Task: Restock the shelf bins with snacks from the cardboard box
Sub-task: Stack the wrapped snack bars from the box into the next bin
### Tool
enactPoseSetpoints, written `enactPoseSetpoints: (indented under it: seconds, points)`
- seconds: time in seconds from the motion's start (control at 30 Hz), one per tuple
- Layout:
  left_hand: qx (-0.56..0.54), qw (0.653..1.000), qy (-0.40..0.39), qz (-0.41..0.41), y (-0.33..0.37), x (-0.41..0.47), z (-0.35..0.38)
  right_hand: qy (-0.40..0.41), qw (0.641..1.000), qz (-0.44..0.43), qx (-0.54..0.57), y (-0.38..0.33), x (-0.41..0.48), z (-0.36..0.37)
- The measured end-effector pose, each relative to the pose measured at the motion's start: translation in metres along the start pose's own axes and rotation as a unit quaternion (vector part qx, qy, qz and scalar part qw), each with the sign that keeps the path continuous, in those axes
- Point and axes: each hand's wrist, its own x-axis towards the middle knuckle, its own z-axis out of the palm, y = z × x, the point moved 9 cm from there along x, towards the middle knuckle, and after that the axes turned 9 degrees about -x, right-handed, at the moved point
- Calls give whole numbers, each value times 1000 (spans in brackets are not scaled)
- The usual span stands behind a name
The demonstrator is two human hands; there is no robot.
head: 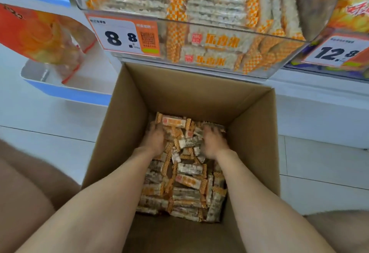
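An open cardboard box (253, 125) stands on the floor below the shelf. Its bottom holds a loose heap of several snack bars (188, 181) in clear wrappers with orange-checked ends. Both my arms reach down into it. My left hand (153, 140) lies palm down on the far left of the heap, fingers curled into the bars. My right hand (213, 143) does the same on the far right; both are blurred, and whether either grips a bar is unclear. Above, a clear shelf bin (199, 22) is filled with the same bars.
The bin front carries an 8.8 price tag (123, 37). A neighbouring bin with a 12.8 tag (337, 52) sits at the right. An orange snack bag (43, 37) hangs in a white and blue bin at the left. White floor tiles surround the box.
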Motion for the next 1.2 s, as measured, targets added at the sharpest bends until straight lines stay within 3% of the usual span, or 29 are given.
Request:
enactPoseSetpoints:
  seconds: [0.1,0.23,0.3,0.4,0.57,0.73,0.9,0.97,1.13,1.2]
  points:
    - [45,999,-7,18,-5,0,11,-39,999,6,27,10,11,20]
    - [128,991,-22,27,-8,-7,24,57,996,6,-66,8,1,16]
    - [93,995,-9,28,-5,-9,23,71,995,20,63,10,-2,17]
    - [-52,998,-7,37,7,-14,17,53,944,50,320,13,-5,15]
    - [-221,973,-62,-22,21,-31,3,84,917,21,390,4,-37,-28]
    - [-227,967,-111,-28,40,-58,-32,98,919,-28,382,-10,-70,-63]
    - [-138,979,-132,79,89,-103,-92,157,935,-94,305,-22,-109,-117]
    - [-105,981,-94,133,115,-123,-123,186,935,-135,269,-34,-128,-139]
    - [-200,955,-76,206,164,-171,-187,250,908,-215,259,-60,-164,-178]
    - [-191,952,-79,226,177,-191,-208,286,892,-232,263,-64,-182,-196]
